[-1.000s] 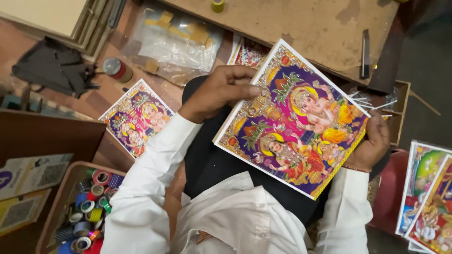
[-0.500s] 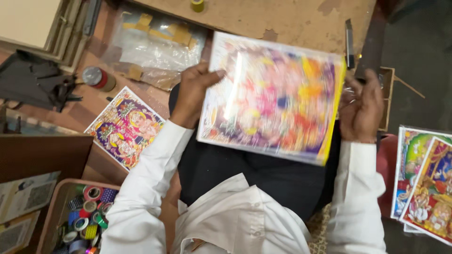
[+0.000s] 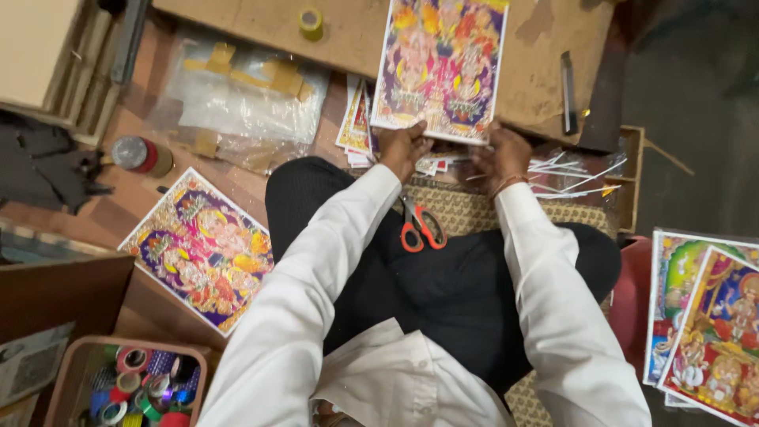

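Your left hand [image 3: 405,146] and right hand [image 3: 503,156] are both closed on the bottom edge of the colourful print [image 3: 439,63], fingers pinching it. A moment back you held it up over your lap; now it lies flat on the low wooden board [image 3: 538,47], turned upright, away from you. So the print is set down, hands not off it yet. Red-handled scissors [image 3: 419,225] rest on your lap. A second print [image 3: 202,249] lies on the floor to your left.

From my view it's all white long sleeves [image 3: 316,261] on both arms, loose and a bit creased, shirt hem untucked over black trousers [image 3: 443,292]. Thin reddish thread band [image 3: 506,184] round the right wrist, nothing else worn.
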